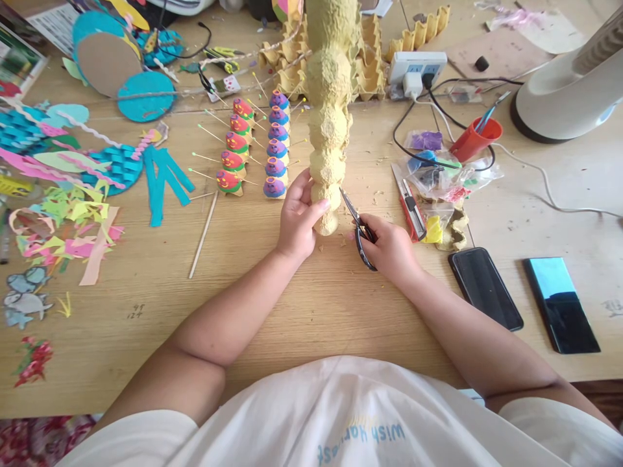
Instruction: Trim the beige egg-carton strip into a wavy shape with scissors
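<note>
A long, bumpy strip of yellow egg carton [329, 123] stands up from the middle of the table toward the top edge of the view. My left hand [300, 217] grips its lower end, thumb in front. In my right hand [387, 246] are black-handled scissors [359, 227], their tips at the right edge of the strip near its lower end. Small yellow scraps lie around there. To the left stand two rows of painted carton caterpillars, one red and green [233, 152], one purple and blue [276, 146].
A red utility knife [412, 209], plastic bags and two phones [485, 288] lie to the right. Behind are a power strip [417, 65], a red cup [476, 139] and more egg carton [372, 58]. Paper crafts and cuttings [63, 220] cover the left side, near a thin stick [203, 237].
</note>
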A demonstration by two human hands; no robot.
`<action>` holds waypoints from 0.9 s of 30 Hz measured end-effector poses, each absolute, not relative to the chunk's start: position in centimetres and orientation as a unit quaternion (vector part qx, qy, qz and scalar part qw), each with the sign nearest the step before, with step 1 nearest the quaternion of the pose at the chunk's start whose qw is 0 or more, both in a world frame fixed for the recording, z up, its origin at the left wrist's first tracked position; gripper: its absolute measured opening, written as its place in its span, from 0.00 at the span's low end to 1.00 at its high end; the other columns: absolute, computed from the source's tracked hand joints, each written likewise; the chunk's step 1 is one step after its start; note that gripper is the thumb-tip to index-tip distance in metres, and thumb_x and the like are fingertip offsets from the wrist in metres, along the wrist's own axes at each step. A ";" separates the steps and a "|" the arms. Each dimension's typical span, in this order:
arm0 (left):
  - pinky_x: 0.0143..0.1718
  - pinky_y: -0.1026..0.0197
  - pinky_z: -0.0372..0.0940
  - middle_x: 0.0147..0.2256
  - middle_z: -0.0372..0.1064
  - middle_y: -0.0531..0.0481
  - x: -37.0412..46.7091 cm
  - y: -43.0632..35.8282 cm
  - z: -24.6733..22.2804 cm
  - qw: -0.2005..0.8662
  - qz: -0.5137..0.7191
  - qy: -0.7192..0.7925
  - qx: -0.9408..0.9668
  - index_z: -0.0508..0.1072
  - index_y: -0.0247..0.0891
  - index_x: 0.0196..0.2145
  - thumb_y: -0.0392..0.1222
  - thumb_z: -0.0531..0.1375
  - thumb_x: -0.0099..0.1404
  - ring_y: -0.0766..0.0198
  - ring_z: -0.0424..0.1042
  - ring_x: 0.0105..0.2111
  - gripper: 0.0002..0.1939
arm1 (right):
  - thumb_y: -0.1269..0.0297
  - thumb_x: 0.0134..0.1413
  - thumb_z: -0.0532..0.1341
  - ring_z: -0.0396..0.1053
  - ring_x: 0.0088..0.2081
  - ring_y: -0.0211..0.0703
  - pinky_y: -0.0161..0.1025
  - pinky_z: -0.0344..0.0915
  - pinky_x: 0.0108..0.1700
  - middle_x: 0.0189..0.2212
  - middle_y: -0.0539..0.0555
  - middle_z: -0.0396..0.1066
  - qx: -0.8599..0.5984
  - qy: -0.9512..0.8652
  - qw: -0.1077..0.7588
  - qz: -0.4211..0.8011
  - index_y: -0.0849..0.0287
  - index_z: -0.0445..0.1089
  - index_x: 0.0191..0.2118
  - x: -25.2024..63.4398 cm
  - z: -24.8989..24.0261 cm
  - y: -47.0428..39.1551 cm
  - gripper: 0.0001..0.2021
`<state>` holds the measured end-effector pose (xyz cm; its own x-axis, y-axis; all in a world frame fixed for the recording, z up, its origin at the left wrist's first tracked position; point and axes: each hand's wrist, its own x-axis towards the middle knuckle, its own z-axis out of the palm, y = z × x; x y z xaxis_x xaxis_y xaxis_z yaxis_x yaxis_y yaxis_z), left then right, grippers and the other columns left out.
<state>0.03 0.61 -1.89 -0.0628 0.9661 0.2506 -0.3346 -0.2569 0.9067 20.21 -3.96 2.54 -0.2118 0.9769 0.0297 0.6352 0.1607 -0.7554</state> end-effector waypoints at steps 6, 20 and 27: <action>0.67 0.48 0.70 0.61 0.78 0.47 0.3 0.3 -1.3 0.514 0.652 0.325 0.453 0.77 0.54 0.62 0.57 0.75 0.63 0.46 0.75 0.66 0.31 | 0.47 0.63 0.67 0.66 0.32 0.44 0.40 0.57 0.37 0.29 0.52 0.73 -0.546 -0.690 0.305 0.363 0.56 0.77 0.39 20.1 2.5 -3.8 0.16; 0.69 0.45 0.68 0.58 0.79 0.44 0.2 0.3 -0.5 0.570 0.638 0.328 0.401 0.77 0.46 0.57 0.56 0.68 0.64 0.44 0.68 0.72 0.27 | 0.36 0.60 0.70 0.54 0.20 0.33 0.36 0.49 0.23 0.19 0.41 0.57 -0.443 -0.561 0.328 0.618 0.56 0.74 0.41 20.0 3.5 -3.9 0.25; 0.65 0.51 0.73 0.58 0.81 0.49 -0.3 0.6 -1.0 0.608 0.602 0.320 0.406 0.76 0.49 0.60 0.59 0.62 0.67 0.49 0.72 0.69 0.27 | 0.31 0.62 0.67 0.51 0.16 0.31 0.35 0.45 0.19 0.18 0.38 0.56 -0.354 -0.498 0.335 0.717 0.56 0.72 0.43 20.4 2.8 -3.6 0.29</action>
